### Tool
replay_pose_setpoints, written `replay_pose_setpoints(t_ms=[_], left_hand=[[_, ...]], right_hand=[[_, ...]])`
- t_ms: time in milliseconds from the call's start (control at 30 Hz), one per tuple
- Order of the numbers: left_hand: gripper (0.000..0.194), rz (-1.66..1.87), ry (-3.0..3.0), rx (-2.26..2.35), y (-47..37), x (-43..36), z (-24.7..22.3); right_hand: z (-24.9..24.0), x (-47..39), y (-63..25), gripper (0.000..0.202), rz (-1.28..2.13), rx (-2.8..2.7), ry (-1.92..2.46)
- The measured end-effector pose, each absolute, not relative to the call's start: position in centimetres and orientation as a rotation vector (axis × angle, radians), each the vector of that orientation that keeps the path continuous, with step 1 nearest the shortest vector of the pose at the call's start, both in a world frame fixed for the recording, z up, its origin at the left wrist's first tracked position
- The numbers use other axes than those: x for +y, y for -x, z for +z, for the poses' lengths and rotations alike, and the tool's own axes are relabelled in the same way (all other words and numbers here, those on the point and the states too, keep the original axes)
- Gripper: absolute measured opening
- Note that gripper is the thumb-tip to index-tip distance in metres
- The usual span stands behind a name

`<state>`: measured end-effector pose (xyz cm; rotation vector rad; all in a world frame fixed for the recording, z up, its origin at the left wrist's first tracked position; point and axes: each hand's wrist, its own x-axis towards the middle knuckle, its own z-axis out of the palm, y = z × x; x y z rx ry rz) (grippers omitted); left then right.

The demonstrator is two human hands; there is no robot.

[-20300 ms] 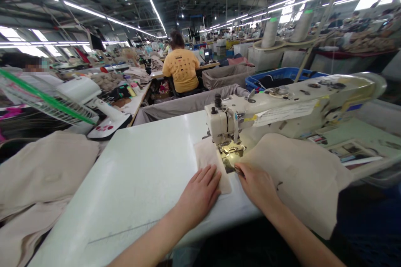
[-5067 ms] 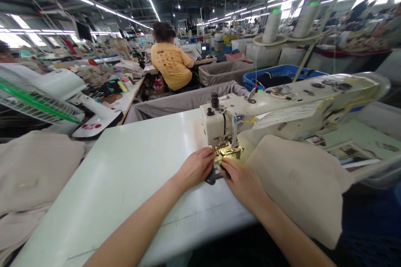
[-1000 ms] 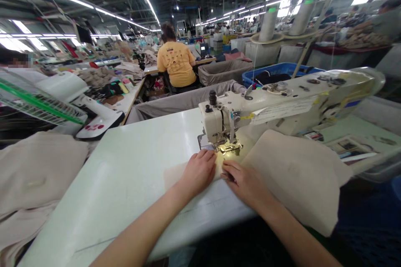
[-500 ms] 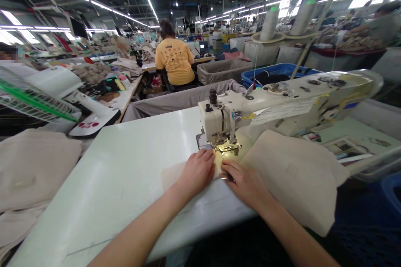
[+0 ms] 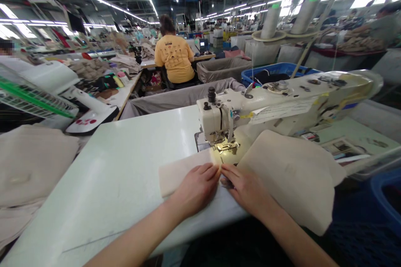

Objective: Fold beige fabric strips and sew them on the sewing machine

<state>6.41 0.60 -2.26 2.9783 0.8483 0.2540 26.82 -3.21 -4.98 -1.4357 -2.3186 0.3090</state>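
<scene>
A beige fabric piece (image 5: pixel 181 171) lies on the pale table, its right end at the presser foot (image 5: pixel 226 147) of a white sewing machine (image 5: pixel 216 117). My left hand (image 5: pixel 200 183) rests over its front edge, fingers closed at the fabric's corner. Fingertips of my right hand (image 5: pixel 247 185) pinch at the same spot, nearly touching the left ones. Under the right fingers shows a small shiny metal object (image 5: pixel 227 183), mostly hidden, its kind unclear. A larger beige panel (image 5: pixel 288 175) spreads beside the right forearm and hangs over the table's front edge.
Stacked beige fabric (image 5: pixel 31 167) lies at the left, near a white fan (image 5: pixel 90 112). Behind the table (image 5: pixel 125 167) are a grey cloth-lined bin (image 5: pixel 175 98) and a blue basket (image 5: pixel 266 73). Thread cones (image 5: pixel 271 23) stand above. A person in yellow (image 5: pixel 175 58) sits farther back.
Both hands have come together; the left has drawn back from the presser foot towards me, uncovering more of the fabric piece. The right hand stays close to its earlier place.
</scene>
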Motion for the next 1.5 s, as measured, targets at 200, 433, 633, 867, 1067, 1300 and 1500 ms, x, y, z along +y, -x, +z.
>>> replay_pose_setpoints(t_ms=[200, 433, 633, 867, 1067, 1300, 1500], left_hand=[[0.024, 0.324, -2.958, 0.877, -6.4, 3.1, -2.5], [0.027, 0.381, -2.930, 0.928, -6.1, 6.0, -2.7], [0.026, 0.435, -2.923, 0.988, -5.9, 7.3, -2.8], [0.030, 0.462, -2.941, 1.017, -5.8, 7.0, -3.1], [0.028, 0.481, -2.977, 0.968, -5.8, 7.2, -3.1], [0.031, 0.484, -3.001, 0.954, -5.8, 7.4, -3.1], [0.029, 0.505, -2.959, 0.945, -5.8, 7.3, -3.2]], right_hand=[[-3.4, -1.1, -26.2, 0.033, 0.353, -2.328, 1.553], [-2.6, 1.3, -25.7, 0.026, 0.258, -2.344, 1.657], [-2.7, 1.2, -25.5, 0.020, 0.236, -2.299, 1.674], [-3.3, -0.6, -25.3, 0.025, 0.246, -2.241, 1.691], [-4.0, -0.9, -25.2, 0.030, 0.237, -2.203, 1.677], [-4.4, -1.0, -25.2, 0.028, 0.188, -2.206, 1.666], [-4.5, -0.9, -25.1, 0.027, 0.165, -2.212, 1.670]])
